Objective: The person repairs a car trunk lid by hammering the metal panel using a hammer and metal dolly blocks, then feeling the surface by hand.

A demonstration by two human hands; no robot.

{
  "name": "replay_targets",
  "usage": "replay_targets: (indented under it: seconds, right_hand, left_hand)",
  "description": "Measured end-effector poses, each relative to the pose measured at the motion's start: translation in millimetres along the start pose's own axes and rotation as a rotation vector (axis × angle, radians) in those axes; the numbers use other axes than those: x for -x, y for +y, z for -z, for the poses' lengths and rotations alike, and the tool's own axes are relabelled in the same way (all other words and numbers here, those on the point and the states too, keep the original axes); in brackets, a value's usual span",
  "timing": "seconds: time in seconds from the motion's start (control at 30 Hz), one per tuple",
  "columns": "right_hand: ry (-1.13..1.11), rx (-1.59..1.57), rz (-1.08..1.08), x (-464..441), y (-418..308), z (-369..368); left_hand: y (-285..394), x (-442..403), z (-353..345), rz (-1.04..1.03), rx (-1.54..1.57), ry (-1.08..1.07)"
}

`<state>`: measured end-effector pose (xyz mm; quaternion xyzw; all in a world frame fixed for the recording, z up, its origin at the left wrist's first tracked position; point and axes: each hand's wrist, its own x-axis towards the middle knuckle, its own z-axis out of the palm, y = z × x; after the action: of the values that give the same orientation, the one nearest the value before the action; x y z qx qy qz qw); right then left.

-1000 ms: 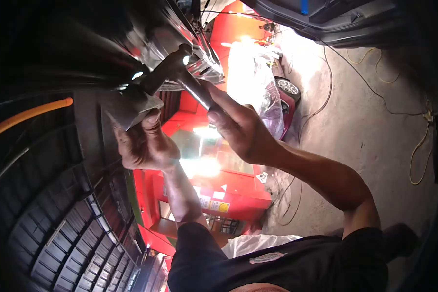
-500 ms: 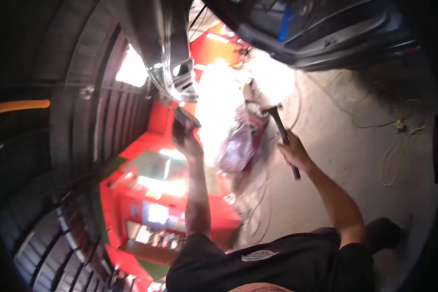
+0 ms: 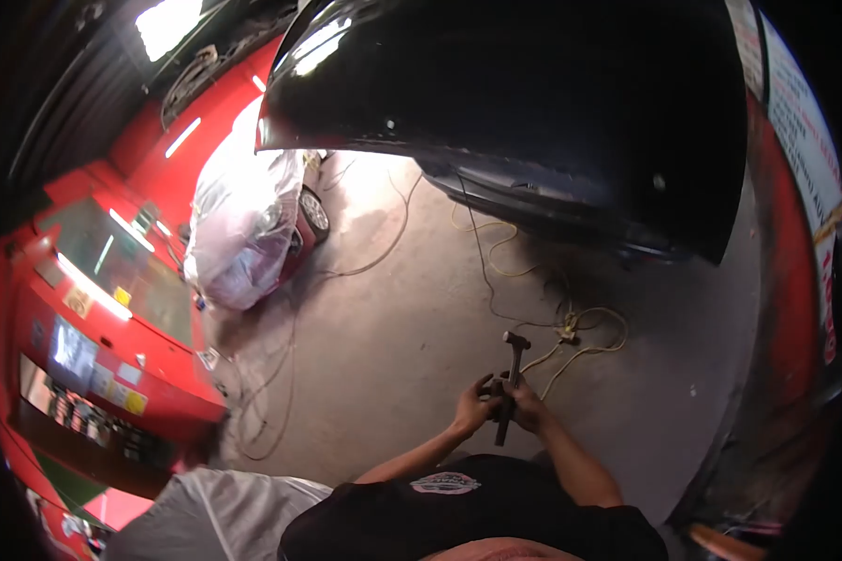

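Low in front of my body, my right hand (image 3: pixel 526 408) is wrapped round the handle of a hammer (image 3: pixel 515 353), whose head points up and away from me. My left hand (image 3: pixel 477 406) is close beside it, fingers curled around a small dark block (image 3: pixel 499 385) that sits against the hammer's handle. The block is partly hidden by the fingers. Both hands are over the concrete floor, below the raised dark car panel (image 3: pixel 552 93).
A plastic-covered car (image 3: pixel 243 224) stands at the left, near a red wall (image 3: pixel 159 374). Yellow and dark cables (image 3: pixel 617 327) lie on the floor ahead. A grey cover (image 3: pixel 206 514) is at the lower left, and a lettered banner (image 3: pixel 800 122) hangs at the right.
Both hands have come down from the car panel and together in front of my body, still with the hammer and block. The view has swung right, showing the dark panel and more floor.
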<state>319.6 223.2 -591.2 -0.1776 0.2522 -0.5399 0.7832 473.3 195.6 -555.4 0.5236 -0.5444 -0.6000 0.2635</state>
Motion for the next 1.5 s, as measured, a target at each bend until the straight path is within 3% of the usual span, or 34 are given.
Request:
replay_targets:
  seconds: [0.03, 0.1, 0.13, 0.2, 0.27, 0.3, 0.33, 0.37, 0.43, 0.5, 0.63, 0.83, 0.93, 1.03, 1.17, 1.27, 1.37, 1.5]
  right_hand:
    - [0.036, 0.023, 0.031, 11, -6, 0]
    - [0.066, 0.130, -0.032, 24, -11, 26]
    - [0.093, 0.202, -0.091, 33, -24, 25]
    - [0.065, 0.136, -0.159, 53, -32, 34]
    - [0.091, 0.244, -0.337, 54, -10, 82]
    - [0.096, 0.260, -0.329, 55, -3, 95]
    - [0.139, 0.286, -0.347, 60, 6, 105]
    - [0.187, 0.304, -0.363, 65, 19, 115]
    - [0.302, 0.410, -0.387, 61, 52, 159]
    - [0.425, 0.500, -0.427, 82, 63, 182]
    - [0.548, 0.589, -0.353, 108, 62, 182]
    - [0.630, 0.387, -0.282, 124, 48, 162]
    - [0.633, 0.342, -0.235, 118, 43, 170]
    - [0.583, 0.323, -0.259, 115, 35, 180]
    - [0.526, 0.467, -0.334, 105, 0, 193]
    - [0.366, 0.519, -0.353, 98, -25, 245]
    - [0.234, 0.560, -0.344, 109, -82, 250]
    - [0.190, 0.555, -0.491, 123, -159, 241]
  left_hand:
    - [-11, -6, -9, -0.013, 0.031, 0.000]
    - [-21, -16, -18, -0.365, -0.656, -0.160]
    - [2, -12, -22, -0.379, -0.622, -0.153]
    - [63, 2, -19, -0.449, -0.877, -0.338]
    - [180, 32, -17, -0.825, -0.643, 0.073]
    - [249, 64, -10, -0.914, -0.580, 0.180]
    - [293, 78, -1, -1.275, -0.555, 0.323]
    - [337, 93, 16, -1.510, -0.709, 0.348]
    - [403, 97, 21, -1.629, -0.887, 0.376]
    - [440, 44, 24, -1.563, -1.122, 0.328]
    - [493, -16, 73, -1.597, -1.086, 0.510]
    - [541, -100, 171, -1.191, -0.881, 0.632]
    - [550, -107, 178, -1.040, -0.843, 0.712]
    - [547, -102, 161, -0.936, -1.097, 0.753]
    - [524, -70, 99, -1.036, -0.971, 0.751]
    - [512, -20, 46, -0.955, -0.851, 0.765]
    - [491, 20, -9, -0.932, -0.822, 0.785]
    - [462, 69, -80, -0.951, -0.870, 0.773]
